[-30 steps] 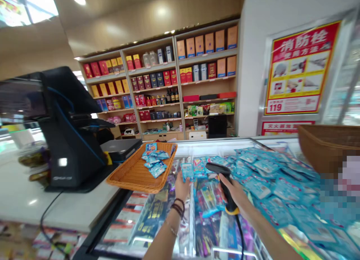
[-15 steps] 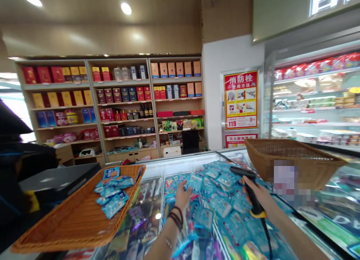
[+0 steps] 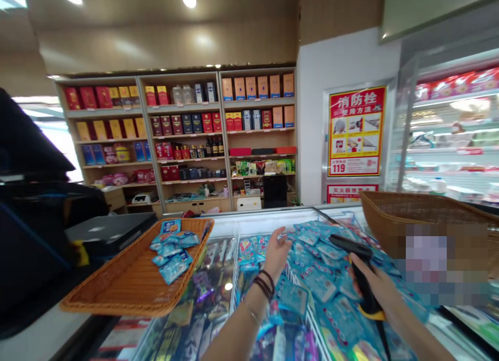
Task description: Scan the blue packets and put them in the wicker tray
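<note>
My right hand [image 3: 368, 280] is wrapped round the handle of a black and yellow barcode scanner [image 3: 368, 293], its head tilted to the left and its cable hanging down. Many blue packets [image 3: 317, 278] lie heaped on the freezer beneath the scanner. My left hand [image 3: 277, 250], with dark bead bracelets on the wrist, hovers over the left edge of the heap. Its fingers are loosely bent and apart, and I see nothing in them. To the left, an orange-brown wicker basket [image 3: 113, 285] holds several blue packets [image 3: 174, 252] at its far right end.
A brown wicker basket [image 3: 429, 207] stands at the right on the freezer. Wrapped ice creams [image 3: 202, 298] show inside the freezer, among white wire dividers. A dark flat device [image 3: 111, 233] sits behind the left basket. Shelves of boxes [image 3: 187, 158] line the back wall.
The view has swung left, so the surroundings sit further right. My left hand has risen and moved right towards the heap, its fingers less spread. My right hand keeps hold of the barcode scanner.
</note>
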Demonstrator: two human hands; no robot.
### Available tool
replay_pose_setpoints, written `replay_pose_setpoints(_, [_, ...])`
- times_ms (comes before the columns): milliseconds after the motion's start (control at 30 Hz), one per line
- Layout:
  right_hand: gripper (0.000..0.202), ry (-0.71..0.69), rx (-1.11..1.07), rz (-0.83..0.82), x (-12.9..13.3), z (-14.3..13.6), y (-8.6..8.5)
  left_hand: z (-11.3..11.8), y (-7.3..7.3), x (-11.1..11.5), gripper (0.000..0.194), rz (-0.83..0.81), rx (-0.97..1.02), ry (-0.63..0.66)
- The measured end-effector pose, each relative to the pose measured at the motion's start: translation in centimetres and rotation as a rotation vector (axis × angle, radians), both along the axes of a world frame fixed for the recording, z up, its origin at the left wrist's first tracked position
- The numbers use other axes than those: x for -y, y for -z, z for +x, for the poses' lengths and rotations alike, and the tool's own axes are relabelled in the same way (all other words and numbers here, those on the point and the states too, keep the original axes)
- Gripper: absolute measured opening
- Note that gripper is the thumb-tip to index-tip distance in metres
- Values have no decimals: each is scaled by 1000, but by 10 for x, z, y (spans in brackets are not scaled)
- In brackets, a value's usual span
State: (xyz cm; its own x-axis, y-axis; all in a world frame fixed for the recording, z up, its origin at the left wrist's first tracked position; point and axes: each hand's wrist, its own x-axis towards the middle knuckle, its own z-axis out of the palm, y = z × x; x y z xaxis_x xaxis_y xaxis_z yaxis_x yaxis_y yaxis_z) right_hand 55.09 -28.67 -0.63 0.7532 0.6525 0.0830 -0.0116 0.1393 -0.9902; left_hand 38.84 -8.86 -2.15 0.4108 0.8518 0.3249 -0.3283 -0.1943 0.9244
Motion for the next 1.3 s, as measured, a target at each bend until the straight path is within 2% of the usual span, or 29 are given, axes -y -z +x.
replay_pose_setpoints(100, [43,-102,-9,5,-23,-33,-3,-66,-3,-21,39,132,-191,-227])
replay_pose_setpoints(167, [45,-185,-15,18,-41,-58,-2,-116,-10,-37,38,229,-374,-404])
replay_pose_setpoints(233, [47,-267,-19,29,-59,-85,1,-167,-18,-50,37,254,-486,-527])
replay_pose_setpoints(367, [51,-396,-59,43,-89,-143,8,-259,-28,-65,33,209,-703,-693])
replay_pose_setpoints(433, [52,-471,-84,56,-99,-172,13,-294,-28,-67,34,161,-837,-743])
replay_pose_setpoints(500, [50,-561,-93,62,-106,-198,18,-318,-26,-67,39,100,-966,-765])
replay_pose_setpoints(567, [49,-633,-102,55,-109,-220,24,-331,-23,-67,45,40,-1075,-763])
replay_pose_setpoints(667, [52,-673,-105,25,-111,-238,35,-332,-19,-70,51,-15,-1186,-762])
replay_pose_setpoints(767, [54,-673,-102,12,-110,-239,46,-325,-18,-74,57,-24,-1240,-784])
replay_pose_setpoints(900, [59,-629,-134,13,-106,-227,53,-321,-18,-76,58,-20,-1260,-821])
replay_pose_setpoints(1033, [60,-547,-155,35,-104,-220,53,-324,-20,-75,53,-7,-1255,-851])
replay_pose_setpoints(1133, [59,-576,-138,9,-101,-222,48,-327,-23,-76,42,-10,-1274,-858])
replay_pose_setpoints(1300, [59,-614,-106,-5,-98,-222,43,-335,-28,-76,43,-43,-1328,-859])
